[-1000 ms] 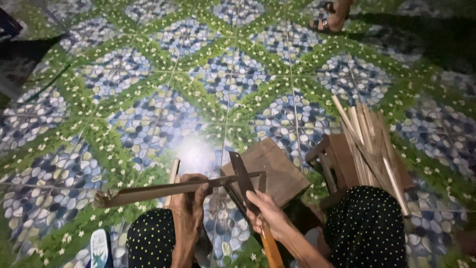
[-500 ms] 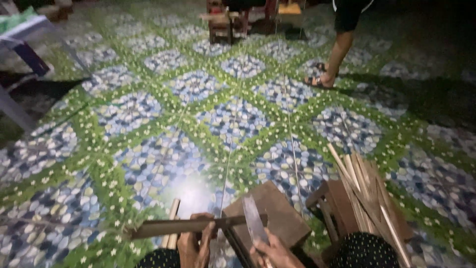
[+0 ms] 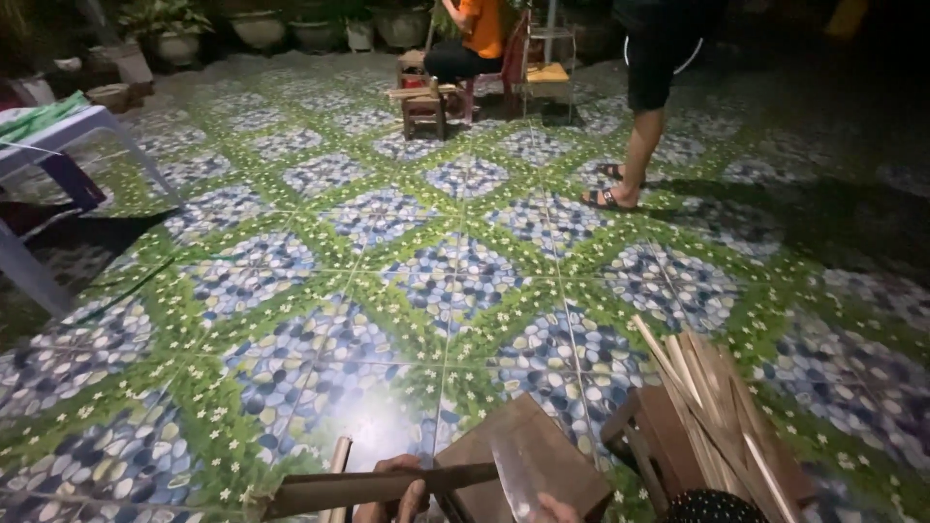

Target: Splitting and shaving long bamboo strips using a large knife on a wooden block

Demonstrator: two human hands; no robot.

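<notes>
— Looking down from the head camera, I am seeing my left hand (image 3: 397, 492) at about six o'clock, right at the bottom edge. Its fingers are curling around a long flat wooden strip (image 3: 373, 488), so it is clamping that strip.

— Where is the strip lying?

— It is running nearly level from about seven o'clock toward six, its far end touching a broad blade (image 3: 516, 475). The blade is standing tilted, and it is crossing in front of a brown wooden block (image 3: 542, 447) sitting on the tiled floor (image 3: 320, 291).

— And your right hand?

— Only a knuckle or fingertip of my right hand (image 3: 554, 508) is showing just below the blade. I cannot tell whether it is gripping anything, since the frame is cutting it off.

— Anything else close by?

— A thin pale stick (image 3: 337, 463) is poking up just left of the left hand. At about four o'clock a bundle of split wooden slats (image 3: 712, 407) is leaning across a low dark stool (image 3: 659, 441).

— Other people?

— At twelve o'clock someone in an orange top (image 3: 480, 29) is sitting by a small wooden stool (image 3: 424, 107). At one o'clock another person is standing in sandals (image 3: 605, 199). A white plastic table (image 3: 58, 131) is showing at ten o'clock.
</notes>
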